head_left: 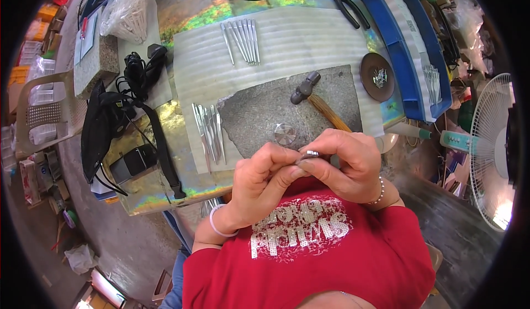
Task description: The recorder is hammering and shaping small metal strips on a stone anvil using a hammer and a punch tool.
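Observation:
My left hand [259, 182] and my right hand [348, 163] meet in front of my chest, near the slab's front edge. Fingertips of both pinch a small shiny metal piece [312, 154]; most of it is hidden, so its kind does not show. Just beyond them is a grey stone slab [254, 107], with a round shiny metal disc [285, 134] on it. A hammer [317, 102] lies across the slab, its wooden handle pointing toward my right hand. Slim pointed metal pieces [210, 132] lie to the left of the slab, and several more [243, 41] rest in a row farther back.
A brown round dish [377, 77] with small metal parts sits right of the slab. Pliers [346, 4] and a blue tray [395, 44] lie at the back right. Black straps and a bag [110, 127] cover the table's left. A fan [494, 149] stands right.

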Motion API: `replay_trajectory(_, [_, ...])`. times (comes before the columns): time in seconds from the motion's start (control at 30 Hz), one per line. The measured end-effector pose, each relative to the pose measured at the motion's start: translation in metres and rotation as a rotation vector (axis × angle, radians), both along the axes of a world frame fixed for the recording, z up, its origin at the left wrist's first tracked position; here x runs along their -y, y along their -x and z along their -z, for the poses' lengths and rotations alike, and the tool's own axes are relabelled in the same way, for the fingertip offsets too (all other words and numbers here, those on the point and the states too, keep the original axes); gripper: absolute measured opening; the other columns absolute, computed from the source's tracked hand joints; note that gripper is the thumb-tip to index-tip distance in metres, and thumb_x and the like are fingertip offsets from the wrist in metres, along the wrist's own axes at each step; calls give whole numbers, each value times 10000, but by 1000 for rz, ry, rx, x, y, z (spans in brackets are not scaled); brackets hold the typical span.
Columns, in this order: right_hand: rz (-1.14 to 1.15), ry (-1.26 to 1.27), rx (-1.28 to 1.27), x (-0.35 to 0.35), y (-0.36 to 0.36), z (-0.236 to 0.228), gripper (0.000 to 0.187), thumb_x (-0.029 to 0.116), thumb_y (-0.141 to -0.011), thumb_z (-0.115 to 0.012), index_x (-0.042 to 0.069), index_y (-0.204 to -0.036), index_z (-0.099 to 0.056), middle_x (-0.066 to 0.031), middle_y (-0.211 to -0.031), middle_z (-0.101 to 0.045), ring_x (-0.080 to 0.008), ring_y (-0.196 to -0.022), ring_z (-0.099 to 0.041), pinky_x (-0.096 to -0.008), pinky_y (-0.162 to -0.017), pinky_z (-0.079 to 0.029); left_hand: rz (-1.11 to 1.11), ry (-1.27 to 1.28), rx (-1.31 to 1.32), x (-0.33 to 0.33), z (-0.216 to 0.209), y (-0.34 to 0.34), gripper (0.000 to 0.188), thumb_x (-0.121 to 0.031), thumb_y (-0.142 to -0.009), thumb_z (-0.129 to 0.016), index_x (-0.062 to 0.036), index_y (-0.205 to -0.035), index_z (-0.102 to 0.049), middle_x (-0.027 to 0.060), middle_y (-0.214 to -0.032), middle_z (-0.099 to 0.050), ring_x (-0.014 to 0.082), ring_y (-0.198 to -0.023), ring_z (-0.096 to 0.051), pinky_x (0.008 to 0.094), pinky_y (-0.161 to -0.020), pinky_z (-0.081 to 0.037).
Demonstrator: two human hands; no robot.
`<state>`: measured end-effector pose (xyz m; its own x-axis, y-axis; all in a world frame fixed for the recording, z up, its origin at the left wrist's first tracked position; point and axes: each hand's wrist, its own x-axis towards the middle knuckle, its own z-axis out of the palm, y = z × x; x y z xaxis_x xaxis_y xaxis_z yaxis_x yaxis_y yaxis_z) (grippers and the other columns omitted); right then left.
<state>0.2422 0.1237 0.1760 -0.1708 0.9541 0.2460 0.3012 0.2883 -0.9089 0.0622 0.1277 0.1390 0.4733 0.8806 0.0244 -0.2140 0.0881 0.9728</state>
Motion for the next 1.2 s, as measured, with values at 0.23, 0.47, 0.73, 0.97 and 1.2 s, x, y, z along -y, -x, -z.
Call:
replay_trajectory(0.23, [-49,-90,39,1,-1,-3,172,25,-764,-720,2,-898,-615,-95,-704,-647,-174,-565,-627,-246,-487,-455,37,-76,0,-1,0,2,122,13,-870,-613,33,-976,-555,84,-855,-667,89,-780,-642,202,-643,-502])
replay_trajectory(0.47, [-65,-128,64,0,-1,-5,203,28,-758,-727,7,-921,-609,-94,-720,-655,-186,-579,-640,-257,-486,-469,-20,-32,74,5,4,-1,131,-6,-862,-634,26,-964,-558,83,-834,-668,88,-754,-642,212,-621,-501])
replay_trajectory(0.73, [-6,-139,34,3,3,-2,151,40,-749,-727,14,-865,-635,-77,-686,-620,-195,-533,-610,-276,-451,-457,-6,-97,-3,3,4,-1,134,-13,-848,-650,13,-949,-565,95,-836,-686,137,-714,-670,223,-612,-505])
replay_trajectory(0.97, [-27,70,25,7,-2,1,116,2,-782,-690,-9,-867,-612,-95,-693,-643,-130,-560,-623,-219,-469,-441,79,45,-48,3,1,2,111,-30,-868,-635,11,-924,-547,92,-777,-691,95,-723,-656,216,-601,-498])
replay_trajectory(1.2, [57,704,-479,-3,4,10,98,53,-863,-632,4,-801,-575,-15,-627,-592,-34,-538,-542,-174,-466,-407,168,238,-77,-6,5,4,115,-53,-887,-618,16,-877,-526,41,-663,-623,41,-624,-569,210,-520,-449])
